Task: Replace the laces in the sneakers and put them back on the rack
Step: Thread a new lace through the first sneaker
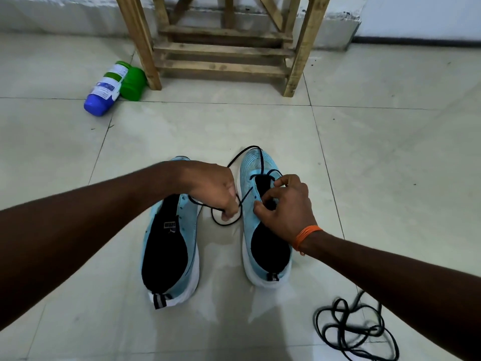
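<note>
On the tiled floor, in front of the wooden rack, a left sneaker and a right sneaker stand side by side, the left hand gripping a black lace between them while the right hand pinches it at the right sneaker's eyelets.

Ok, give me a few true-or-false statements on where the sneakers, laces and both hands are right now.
1. Both sneakers sit on the rack. False: the left sneaker and right sneaker stand on the floor in front of it.
2. The left hand pinches the black lace between the sneakers. True.
3. The right hand grips the right sneaker at its eyelets. True.
4. A second lace hangs from the rack. False: the loose lace lies on the floor by the right forearm.
</note>
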